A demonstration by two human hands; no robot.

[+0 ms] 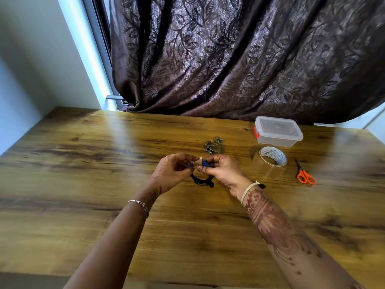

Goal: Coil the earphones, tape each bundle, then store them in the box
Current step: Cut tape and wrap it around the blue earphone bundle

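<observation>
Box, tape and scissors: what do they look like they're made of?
Box: translucent plastic, apparently; walls and lid are cloudy but see-through, with a red clip at one end. Tape: glossy, see-through brownish film, likely packing tape, on a printed core, probably cardboard. Scissors: the orange handles look like smooth plastic; the thin dark blades are probably metal.

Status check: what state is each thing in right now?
Blue earphones: coiled, gripped by left hand and right hand.
Tape piece: pinched against the blue bundle.
Grey earphones: coiled, lying untouched.
Box: lid shut.
Tape roll: resting, untouched.
Scissors: closed, untouched.
</observation>
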